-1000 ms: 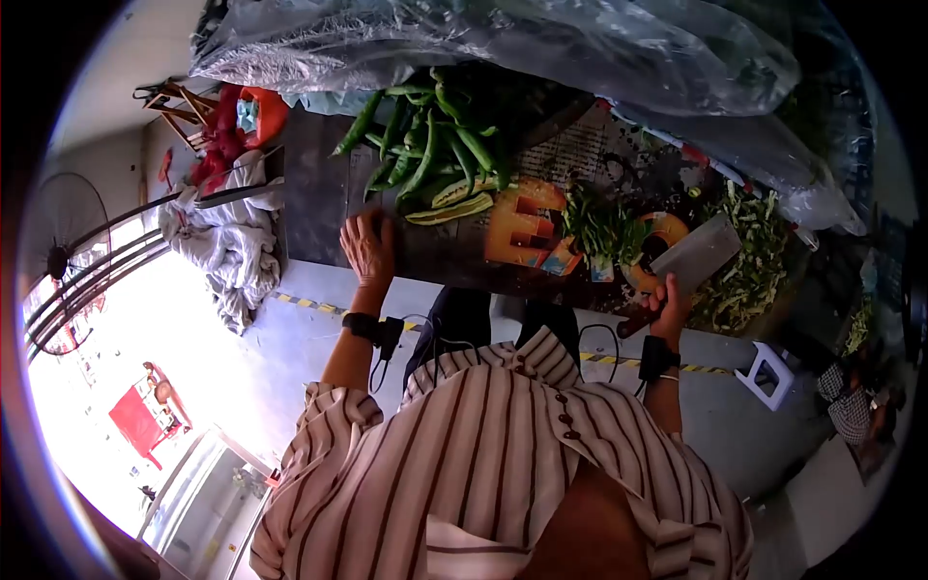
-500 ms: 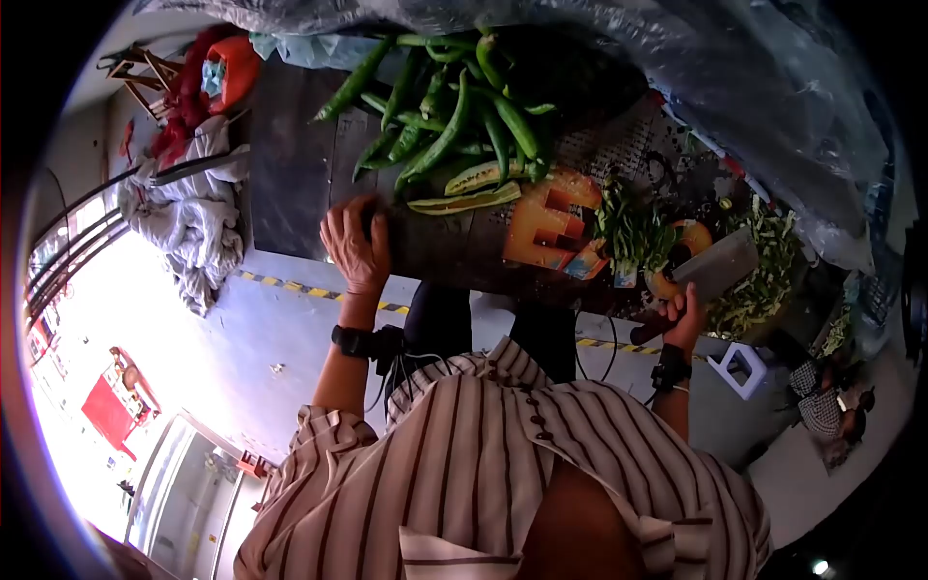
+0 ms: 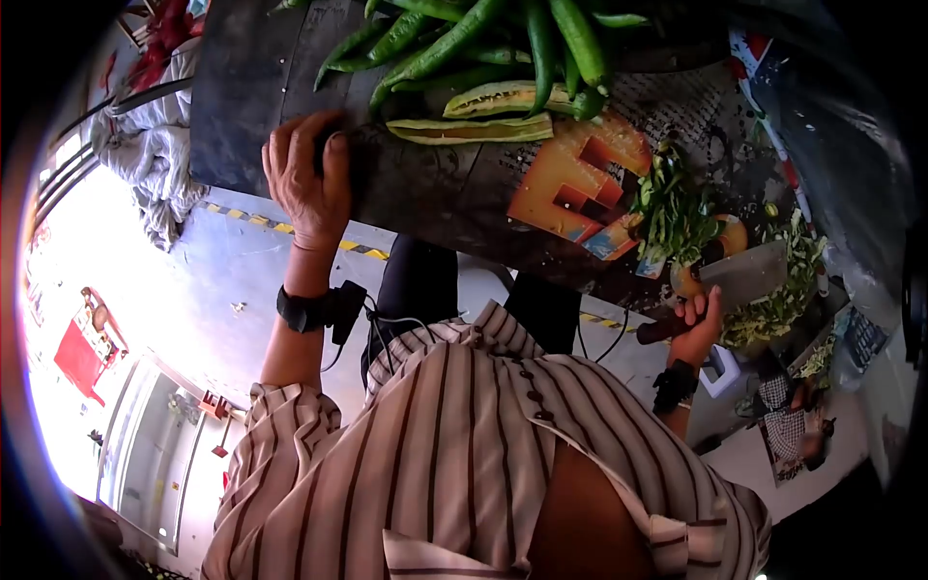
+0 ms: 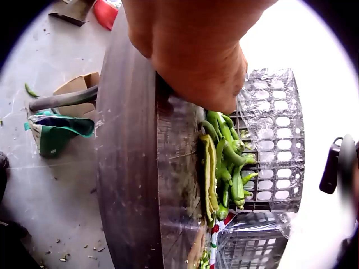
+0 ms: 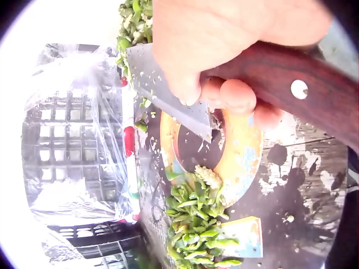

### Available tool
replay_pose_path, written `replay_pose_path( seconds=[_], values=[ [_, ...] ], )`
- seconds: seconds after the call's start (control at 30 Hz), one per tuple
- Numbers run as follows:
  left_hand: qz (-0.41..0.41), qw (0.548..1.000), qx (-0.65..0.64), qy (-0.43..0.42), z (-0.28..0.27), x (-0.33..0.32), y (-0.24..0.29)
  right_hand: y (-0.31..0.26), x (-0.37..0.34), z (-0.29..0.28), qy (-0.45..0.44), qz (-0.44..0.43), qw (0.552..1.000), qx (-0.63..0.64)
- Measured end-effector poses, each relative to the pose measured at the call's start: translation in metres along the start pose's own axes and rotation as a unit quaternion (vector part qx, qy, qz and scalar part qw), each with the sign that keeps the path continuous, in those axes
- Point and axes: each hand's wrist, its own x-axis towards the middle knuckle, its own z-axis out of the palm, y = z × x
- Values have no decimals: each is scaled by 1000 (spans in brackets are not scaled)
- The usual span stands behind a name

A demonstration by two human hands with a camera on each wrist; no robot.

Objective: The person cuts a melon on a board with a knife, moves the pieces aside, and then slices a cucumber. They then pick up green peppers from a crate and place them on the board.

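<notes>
My right hand grips a cleaver by its wooden handle. The wide blade lies flat-looking over the right part of the dark tabletop, beside a heap of chopped green pepper. A smaller bunch of sliced pepper sits to the left of the blade. My left hand rests with loosely bent fingers on the table's front left, holding nothing. To its right lie pepper halves, cut side up, in front of a pile of whole long green peppers.
The dark table carries large orange printed letters. Plastic-covered black crates stand along its far side. A grey cloth hangs off the left, and a white stool stands below the right front edge.
The head view has tilted and come closer, so the peppers appear larger and higher. Both hands keep nearly the same places on the table; the cleaver stays in my right hand.
</notes>
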Motion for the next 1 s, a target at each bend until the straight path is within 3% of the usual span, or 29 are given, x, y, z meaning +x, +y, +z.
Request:
replay_pose_path(
  seconds=[0.2,0.4,0.53,0.6,0.7,0.73,0.8,0.87,1.0],
  values=[
    [20,1000,-9,7,0,-3,-3,1,-2,3,10,-26,1000,-13],
    [72,996,-12,51,2,-8,-9,9,1,-15,-79,-54,995,14],
    [122,977,-60,164,7,-11,-16,15,7,-28,-135,-99,985,34],
    [122,973,-69,182,4,-16,-6,18,18,-39,-219,-114,968,44],
    [137,967,-68,202,10,-13,-11,18,20,-37,-220,-132,965,54],
    [157,958,-48,233,14,-8,-16,19,29,-40,-232,-141,961,55],
    [213,953,-39,214,14,-11,-10,18,42,-46,-229,-157,960,38],
    [153,957,-69,235,23,-6,-5,18,47,-44,-222,-173,958,60],
    [135,961,-92,221,17,-8,-6,21,48,-40,-229,-189,953,64]
  ],
)
